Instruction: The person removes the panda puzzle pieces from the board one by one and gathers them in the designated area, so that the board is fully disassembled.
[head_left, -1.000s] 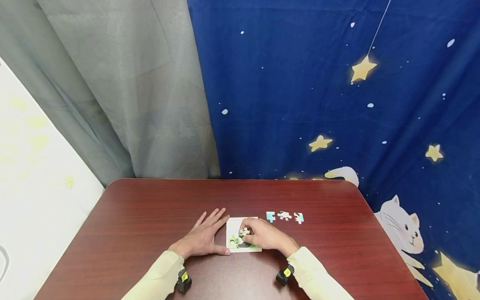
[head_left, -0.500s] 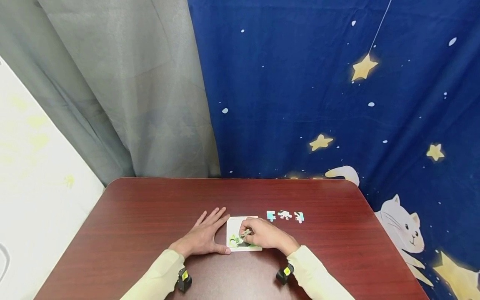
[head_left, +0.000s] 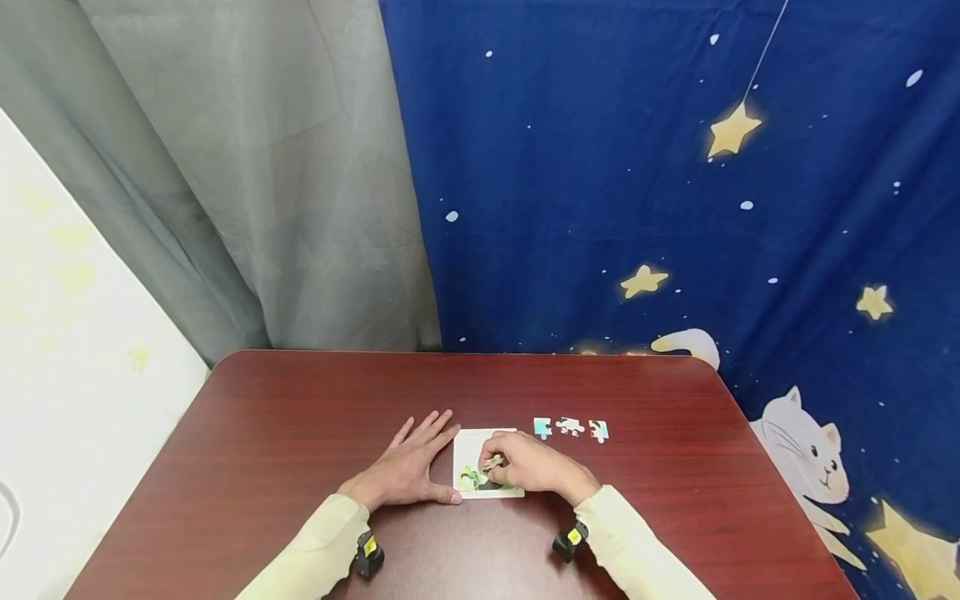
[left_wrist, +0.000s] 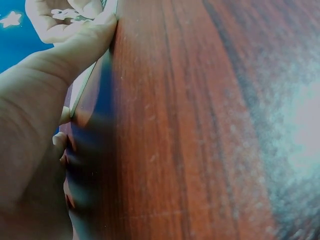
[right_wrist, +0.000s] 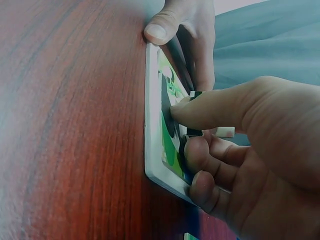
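Note:
A white square puzzle tray [head_left: 467, 448] lies on the table, its near part filled with green and black panda-like picture pieces [head_left: 471, 478]. My left hand [head_left: 406, 473] rests at the tray's left side with fingers spread. Its thumb touches the near left corner and its index finger the far left one. Over the tray, my right hand [head_left: 538, 463] pinches a jigsaw piece [head_left: 492, 464] between thumb and fingers. In the right wrist view this jigsaw piece [right_wrist: 225, 132] stands tilted just above the assembled part; the fingers partly cover it.
Three loose jigsaw pieces lie beyond the tray to the right: a blue one [head_left: 542, 427], a white one [head_left: 570, 427] and a blue-black one [head_left: 598, 431]. The reddish-brown table [head_left: 315, 400] ends at grey and blue curtains [head_left: 540, 208].
The jigsaw piece in my right hand has turned from lying flat to tilted, above the tray. My left hand has stayed at the tray's edge. The head view has shifted slightly.

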